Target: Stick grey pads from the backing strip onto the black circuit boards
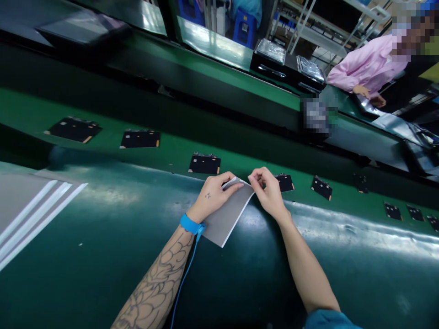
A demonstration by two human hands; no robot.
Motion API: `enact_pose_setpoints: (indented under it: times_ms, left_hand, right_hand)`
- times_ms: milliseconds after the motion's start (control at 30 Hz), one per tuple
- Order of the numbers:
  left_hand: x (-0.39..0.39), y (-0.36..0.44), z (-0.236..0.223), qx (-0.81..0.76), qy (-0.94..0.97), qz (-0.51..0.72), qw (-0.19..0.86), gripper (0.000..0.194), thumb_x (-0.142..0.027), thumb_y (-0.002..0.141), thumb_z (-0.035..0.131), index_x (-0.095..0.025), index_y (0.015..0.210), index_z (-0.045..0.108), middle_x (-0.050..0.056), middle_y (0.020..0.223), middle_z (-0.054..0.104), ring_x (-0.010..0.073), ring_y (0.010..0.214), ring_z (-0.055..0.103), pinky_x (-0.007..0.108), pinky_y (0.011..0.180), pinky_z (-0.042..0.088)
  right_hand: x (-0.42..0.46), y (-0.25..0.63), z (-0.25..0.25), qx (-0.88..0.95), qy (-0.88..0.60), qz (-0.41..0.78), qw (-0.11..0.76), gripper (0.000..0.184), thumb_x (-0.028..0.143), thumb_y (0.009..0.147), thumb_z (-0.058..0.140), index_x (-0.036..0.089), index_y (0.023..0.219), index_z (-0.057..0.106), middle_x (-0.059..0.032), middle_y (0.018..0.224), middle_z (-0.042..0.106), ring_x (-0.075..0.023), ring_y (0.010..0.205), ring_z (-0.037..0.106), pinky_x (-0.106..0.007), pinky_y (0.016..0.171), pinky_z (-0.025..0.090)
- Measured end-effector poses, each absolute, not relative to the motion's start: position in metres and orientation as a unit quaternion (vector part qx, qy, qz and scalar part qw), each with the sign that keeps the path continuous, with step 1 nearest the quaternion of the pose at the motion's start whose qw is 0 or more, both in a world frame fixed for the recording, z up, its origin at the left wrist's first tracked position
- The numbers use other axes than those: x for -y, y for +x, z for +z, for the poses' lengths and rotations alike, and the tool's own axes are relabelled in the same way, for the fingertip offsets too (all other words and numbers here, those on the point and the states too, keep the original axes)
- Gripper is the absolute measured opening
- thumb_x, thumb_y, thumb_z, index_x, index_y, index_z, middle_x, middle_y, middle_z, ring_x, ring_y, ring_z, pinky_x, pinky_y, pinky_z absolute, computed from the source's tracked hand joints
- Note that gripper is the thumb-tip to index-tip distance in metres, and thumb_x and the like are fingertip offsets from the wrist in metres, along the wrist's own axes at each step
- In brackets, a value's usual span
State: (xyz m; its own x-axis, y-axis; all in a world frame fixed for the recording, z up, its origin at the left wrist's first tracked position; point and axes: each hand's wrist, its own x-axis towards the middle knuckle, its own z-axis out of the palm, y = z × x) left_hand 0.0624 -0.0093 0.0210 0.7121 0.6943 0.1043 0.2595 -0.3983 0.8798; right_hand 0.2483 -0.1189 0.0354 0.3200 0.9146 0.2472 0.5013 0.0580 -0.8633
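Note:
My left hand point(217, 192) is closed on a grey sheet with a white edge point(228, 219), its thumb lying over the sheet's upper part. The sheet tilts down from the hand over the green bench. At its upper right corner, my right hand point(265, 189) is closed in a pinch, thumb and forefinger together; the fingertips hide whether they grip the corner. A blue wrist strap point(190, 224) with a cord circles my left wrist. Just beyond my hands lie a black flat part point(205, 163) and another black flat part point(286, 183), partly behind my right hand.
Several more black parts point(140, 138) lie in a row along the green belt point(171, 155). A stack of grey sheets point(24, 205) rests on the bench point(137, 265) at left. Across the line, a person in pink point(366, 64) works near black boxes point(269, 61).

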Motion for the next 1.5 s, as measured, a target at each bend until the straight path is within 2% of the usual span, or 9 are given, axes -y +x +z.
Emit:
enact_pose_setpoints:
  times_ms: [133, 267, 367, 433, 833, 1000, 1100, 1367, 1500]
  left_hand:
    - [0.008, 0.061, 0.022, -0.311, 0.802, 0.233, 0.453, 0.033, -0.05, 0.102, 0.067, -0.021, 0.086, 0.07, 0.0, 0.075, 0.07, 0.0178, 0.069, 0.061, 0.03, 0.064, 0.039]
    - [0.007, 0.06, 0.02, -0.304, 0.806, 0.233, 0.451, 0.033, -0.05, 0.102, 0.066, -0.022, 0.085, 0.07, 0.001, 0.075, 0.071, 0.0186, 0.069, 0.062, 0.03, 0.062, 0.039]
    - [0.007, 0.06, 0.019, -0.304, 0.808, 0.232, 0.447, 0.033, -0.051, 0.102, 0.066, -0.022, 0.086, 0.07, 0.001, 0.076, 0.071, 0.0186, 0.069, 0.062, 0.03, 0.063, 0.039]
    - [0.006, 0.06, 0.018, -0.307, 0.808, 0.23, 0.447, 0.033, -0.051, 0.102, 0.067, -0.022, 0.087, 0.071, 0.001, 0.077, 0.073, 0.0188, 0.07, 0.064, 0.03, 0.064, 0.04]
    - [0.008, 0.06, 0.02, -0.311, 0.804, 0.229, 0.452, 0.034, -0.052, 0.102, 0.067, -0.022, 0.087, 0.07, 0.001, 0.078, 0.072, 0.0193, 0.072, 0.065, 0.03, 0.064, 0.041]
    - [0.008, 0.06, 0.02, -0.306, 0.806, 0.226, 0.453, 0.035, -0.052, 0.103, 0.067, -0.022, 0.086, 0.069, 0.001, 0.078, 0.071, 0.0195, 0.073, 0.065, 0.03, 0.065, 0.04]
    - [0.007, 0.06, 0.02, -0.305, 0.807, 0.226, 0.451, 0.033, -0.049, 0.103, 0.067, -0.022, 0.086, 0.069, 0.001, 0.078, 0.071, 0.019, 0.072, 0.063, 0.031, 0.065, 0.039]
    - [0.007, 0.059, 0.023, -0.304, 0.81, 0.211, 0.454, 0.032, -0.05, 0.104, 0.064, -0.021, 0.091, 0.071, 0.004, 0.086, 0.075, 0.0199, 0.074, 0.064, 0.031, 0.065, 0.04]
    - [0.007, 0.059, 0.025, -0.302, 0.808, 0.212, 0.459, 0.033, -0.051, 0.104, 0.064, -0.021, 0.093, 0.073, 0.005, 0.087, 0.076, 0.0211, 0.077, 0.067, 0.031, 0.065, 0.041]
  right_hand:
    - [0.137, 0.31, 0.045, 0.483, -0.7, 0.199, 0.486, 0.029, 0.055, 0.106, 0.064, 0.026, 0.107, 0.065, -0.0048, 0.099, 0.066, -0.0215, 0.088, 0.064, -0.034, 0.069, 0.05]
    - [0.178, 0.378, 0.048, 0.479, -0.776, 0.14, 0.385, 0.041, 0.061, 0.101, 0.069, 0.026, 0.121, 0.064, -0.0123, 0.125, 0.069, -0.03, 0.113, 0.066, -0.041, 0.085, 0.055]
    - [0.204, 0.402, 0.044, 0.535, -0.773, 0.205, 0.272, 0.077, 0.057, 0.086, 0.087, 0.032, 0.15, 0.052, -0.0128, 0.149, 0.064, -0.0374, 0.136, 0.059, -0.053, 0.107, 0.053]
    - [0.211, 0.407, 0.039, 0.548, -0.773, 0.223, 0.228, 0.092, 0.051, 0.081, 0.093, 0.037, 0.159, 0.045, -0.0113, 0.152, 0.063, -0.0404, 0.142, 0.055, -0.059, 0.115, 0.049]
    - [0.158, 0.357, 0.002, 0.531, -0.781, 0.118, 0.305, 0.068, 0.061, 0.092, 0.081, 0.032, 0.146, 0.055, -0.0121, 0.129, 0.064, -0.0362, 0.119, 0.062, -0.057, 0.107, 0.049]
    - [0.155, 0.371, 0.0, 0.457, -0.775, 0.091, 0.426, 0.037, 0.06, 0.105, 0.059, 0.025, 0.115, 0.066, -0.0129, 0.124, 0.066, -0.0277, 0.103, 0.062, -0.043, 0.092, 0.055]
    - [0.152, 0.384, 0.0, 0.481, -0.763, 0.118, 0.416, 0.037, 0.06, 0.105, 0.059, 0.024, 0.103, 0.067, -0.0116, 0.114, 0.067, -0.0271, 0.101, 0.062, -0.042, 0.093, 0.054]
    - [0.147, 0.401, 0.002, 0.548, -0.747, 0.162, 0.34, 0.031, 0.054, 0.108, 0.052, 0.025, 0.102, 0.062, -0.0108, 0.11, 0.063, -0.0288, 0.106, 0.06, -0.046, 0.106, 0.05]
    - [0.154, 0.407, 0.001, 0.553, -0.764, 0.145, 0.299, 0.029, 0.05, 0.106, 0.054, 0.024, 0.104, 0.066, -0.0134, 0.119, 0.058, -0.0331, 0.121, 0.055, -0.053, 0.117, 0.044]
